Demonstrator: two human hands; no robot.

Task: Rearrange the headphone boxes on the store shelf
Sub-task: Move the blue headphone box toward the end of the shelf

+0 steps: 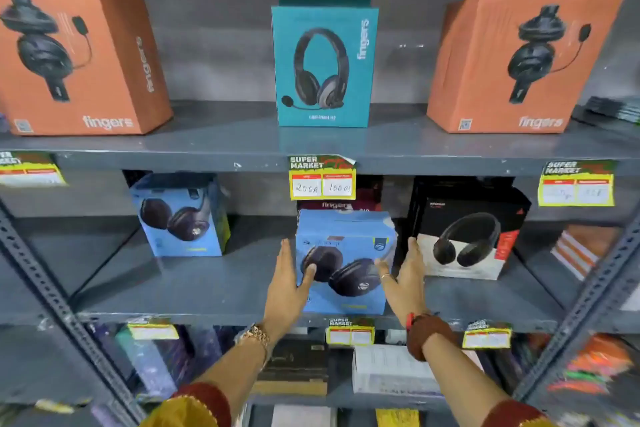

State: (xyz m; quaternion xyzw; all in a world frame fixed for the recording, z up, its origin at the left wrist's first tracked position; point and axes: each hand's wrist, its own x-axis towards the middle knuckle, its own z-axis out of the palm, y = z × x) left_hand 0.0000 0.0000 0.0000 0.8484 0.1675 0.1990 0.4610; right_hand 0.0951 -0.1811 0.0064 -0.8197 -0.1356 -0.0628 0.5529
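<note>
Head view, one frame. I take the centre light-blue headphone box [344,262] on the middle shelf [207,288] as my landmark.

I see both hands flat and open-fingered, pressed one on each side of this box. The left hand [287,282] lies against its left face, thumb across the front over the printed ear cup. The right hand [403,279] lies against its right face, thumb tip on the front edge. The box sits clamped between the two palms; I cannot tell whether its base rests on the shelf or is lifted clear. It stands near the front lip and leans back slightly.

Left of the landmark, well apart and further back, stands a second light-blue box [180,218], turned a little. Just right of it, beyond the right hand, stands a black-and-white headphone box [464,236]. Directly behind it a dark red box [341,205] shows only its top.

Above the landmark, on the upper shelf, a teal box [323,66] stands upright. Two orange boxes flank it: the left orange box [78,59] and the right orange box [516,62], each well apart from the teal one.

A yellow price tag [322,178] hangs from the shelf edge just above the landmark. Its handwritten figures are too blurred for me to trust.
</note>
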